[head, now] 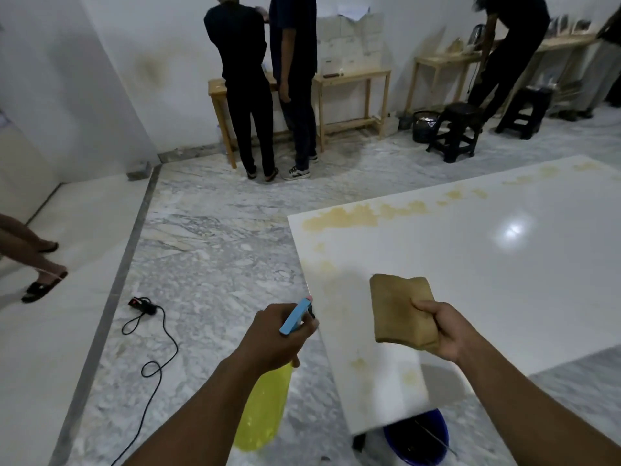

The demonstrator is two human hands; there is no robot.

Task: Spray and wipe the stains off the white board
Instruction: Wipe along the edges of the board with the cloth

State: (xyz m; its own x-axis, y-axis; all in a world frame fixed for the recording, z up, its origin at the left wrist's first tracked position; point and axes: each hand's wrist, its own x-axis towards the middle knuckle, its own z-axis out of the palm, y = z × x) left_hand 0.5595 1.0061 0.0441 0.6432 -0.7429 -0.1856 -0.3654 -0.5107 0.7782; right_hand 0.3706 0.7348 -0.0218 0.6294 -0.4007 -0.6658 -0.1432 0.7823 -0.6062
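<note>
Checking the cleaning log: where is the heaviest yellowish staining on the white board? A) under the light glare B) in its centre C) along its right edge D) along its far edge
D: the stains run along the far edge of the white board.

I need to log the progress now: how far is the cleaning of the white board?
Done: nothing clearly; the white board still shows yellowish stains along its far edge and near its close corner. In hand: the left hand holds the yellow spray bottle, and the right hand holds a folded brown cloth above the board. Left: spraying and wiping the stains.
</note>
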